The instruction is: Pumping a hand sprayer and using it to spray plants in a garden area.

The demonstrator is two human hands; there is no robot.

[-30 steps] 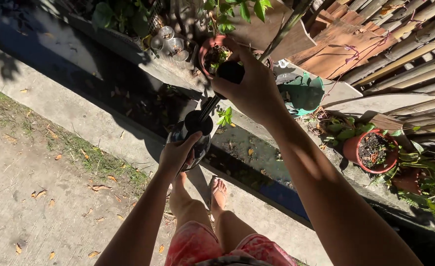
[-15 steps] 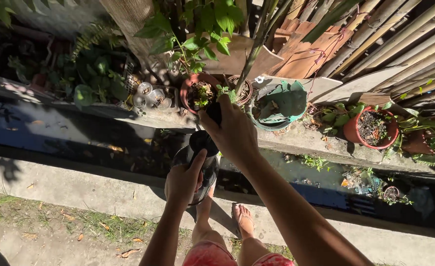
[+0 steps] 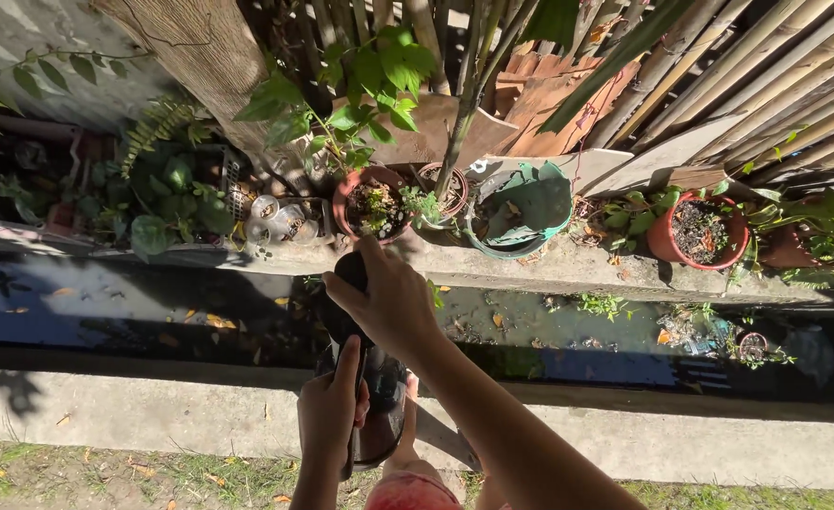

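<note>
Landmark: a water-filled concrete gutter runs across the middle of the view; every place below is given relative to it.

Far left, beyond the gutter: a shaded cluster of broad-leaved green plants on the far ledge, against a grey wall.

Left of centre, beyond the gutter: a few small clear glass jars stand on the ledge, just beside a terracotta pot holding a leafy seedling.

Left hand: on the near side of the gutter, fingers wrapped shut around the dark body of a pump sprayer bottle, steadying it from the left.

Sprayer bottle: held in the air above the near kerb, upright or a little tilted; I cannot tell which.

Right hand: above the gutter's near edge, closed over the black pump knob at the bottle's top.

Step in hand: judging by the grips, the sprayer is being pumped or its top worked, with one hand bracing and one on the knob.

Next move calls for: a firm brace from the lower hand while the knob travels straight along its shaft, keeping the bottle over the kerb, not the water.

Centre right, beyond the gutter: a green bucket on the ledge.

Far right, beyond the gutter: a second terracotta pot of dark soil, before a bamboo fence.
</note>
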